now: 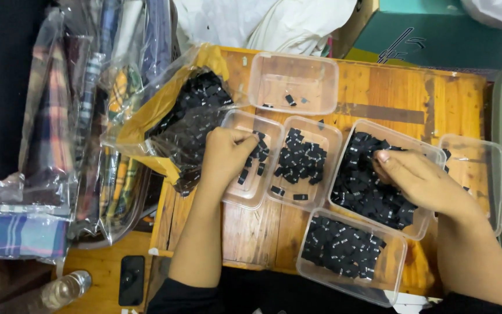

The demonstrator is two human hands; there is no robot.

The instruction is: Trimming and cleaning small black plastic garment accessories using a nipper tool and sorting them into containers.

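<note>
My left grip [225,154]: pinched over black tags [258,156] in a clear tub [235,195], mid-bench.
My right grip [416,174]: fingers curled into a fuller tub's [422,229] tag pile [367,186]; whether it grasps any, I cannot tell.

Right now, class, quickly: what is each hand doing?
Left hand: fingers curled over small black fabric labels in a clear plastic tub; grip cannot be told.
Right hand: fingers in a full tub's labels; cannot tell.

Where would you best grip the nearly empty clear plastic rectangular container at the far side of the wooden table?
Probably by the near long rim of the nearly empty clear plastic container, coming from above. It sits upright and open, its flared lip exposed, with only a few small black labels inside. The clear bag of black labels crowds its left end, so that side looks tighter.
</note>
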